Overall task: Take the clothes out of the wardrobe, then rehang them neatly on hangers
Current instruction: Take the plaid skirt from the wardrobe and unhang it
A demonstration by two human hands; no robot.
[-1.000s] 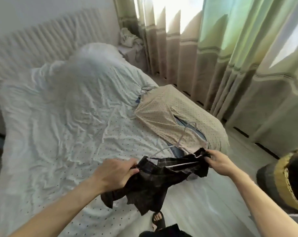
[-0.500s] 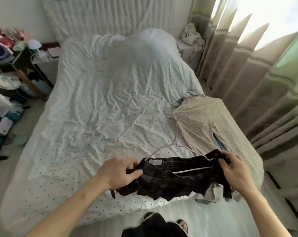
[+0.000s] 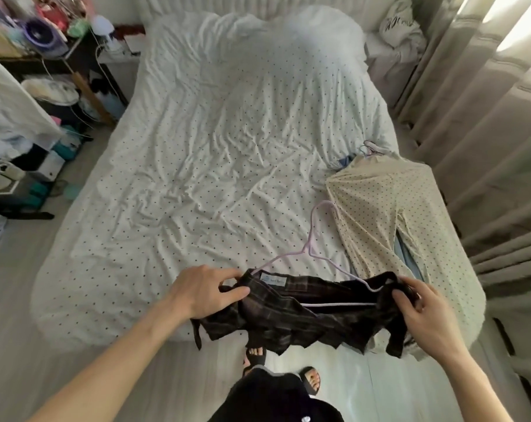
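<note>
A dark plaid garment (image 3: 304,321) hangs over a pale lilac hanger (image 3: 314,239) at the foot of the bed. My left hand (image 3: 203,292) pinches its left waistband end, and my right hand (image 3: 422,312) grips its right end. The hanger's hook points up the bed; its lower bar shows inside the garment. A cream dotted garment (image 3: 389,220) lies flat on the bed's right side on another hanger (image 3: 370,147), with something blue under it.
The white dotted bedsheet (image 3: 215,166) covers the bed ahead. Cluttered shelves and bags (image 3: 29,95) stand at the left. Curtains (image 3: 489,117) hang along the right. My sandalled feet (image 3: 310,382) stand on the pale floor below.
The view has swung left and down from the curtains to the whole bed. Both hands have stayed on the dark garment's ends, now held wider and flatter above the bed's foot.
</note>
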